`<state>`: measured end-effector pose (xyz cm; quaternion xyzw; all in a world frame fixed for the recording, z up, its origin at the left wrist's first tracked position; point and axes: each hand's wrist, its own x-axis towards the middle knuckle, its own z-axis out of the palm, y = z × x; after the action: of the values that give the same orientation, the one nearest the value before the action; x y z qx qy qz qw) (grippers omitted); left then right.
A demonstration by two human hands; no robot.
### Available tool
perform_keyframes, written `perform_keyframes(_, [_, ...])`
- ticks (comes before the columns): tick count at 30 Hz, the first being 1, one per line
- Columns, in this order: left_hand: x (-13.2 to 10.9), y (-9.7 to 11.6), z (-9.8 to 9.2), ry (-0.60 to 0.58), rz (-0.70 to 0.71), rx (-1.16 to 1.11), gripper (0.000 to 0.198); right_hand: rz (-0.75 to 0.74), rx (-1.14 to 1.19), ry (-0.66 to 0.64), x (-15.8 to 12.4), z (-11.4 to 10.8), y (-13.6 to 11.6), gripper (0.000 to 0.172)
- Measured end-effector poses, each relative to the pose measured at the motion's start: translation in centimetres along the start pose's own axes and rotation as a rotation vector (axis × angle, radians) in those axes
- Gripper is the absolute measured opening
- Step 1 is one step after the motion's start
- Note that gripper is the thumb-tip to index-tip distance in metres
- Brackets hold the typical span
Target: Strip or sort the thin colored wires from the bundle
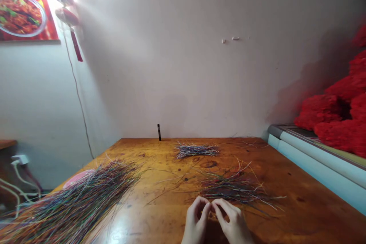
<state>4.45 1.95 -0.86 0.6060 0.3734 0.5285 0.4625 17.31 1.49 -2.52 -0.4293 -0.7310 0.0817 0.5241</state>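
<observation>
Your left hand (pixel 195 222) and right hand (pixel 232 222) sit low in the middle of the view, both closed inward, the fingers curled so that the fingertips (pixel 211 206) meet in a pinch. Whatever they grip is too fine to make out, and you cannot tell from this view whether it is one strand or several. With something this thin, keep the fingertips pressed firmly together and your wrists low over the wooden table (pixel 303 207), so nothing slips away among the loose ends.

Just beyond your hands lies a loose heap of thin multicoloured wires (pixel 233 187), its strands splaying out toward the right. A smaller, tighter bundle of wires (pixel 196 151) lies near the far edge, and a big sheaf of long wires (pixel 71 202) fans out at the left edge, cut off by the frame and partly covering a pink round object (pixel 76 178). A black cylinder (pixel 159 132) stands upright at the far edge, against the wall.

Along the right edge runs a pale chest freezer (pixel 314 156) heaped with red fluffy material (pixel 337 101). The table's near edge and your wrists fall out of view at the bottom.
</observation>
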Motion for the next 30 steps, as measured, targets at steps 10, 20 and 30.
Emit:
perform_keyframes(10, [0.6, -2.2, -0.2, 0.018, -0.035, 0.014, 0.034, -0.061, -0.098, 0.140, 0.3, -0.1, 0.7, 0.021])
perform_keyframes(20, [0.4, -2.2, -0.2, 0.051, -0.035, -0.015, 0.040, -0.053, 0.048, 0.063, 0.2, -0.5, 0.6, 0.018])
perform_keyframes(30, [0.0, -0.4, -0.4, 0.020, 0.084, 0.163, 0.027, 0.036, 0.130, 0.026, 0.0, -0.4, 0.4, 0.020])
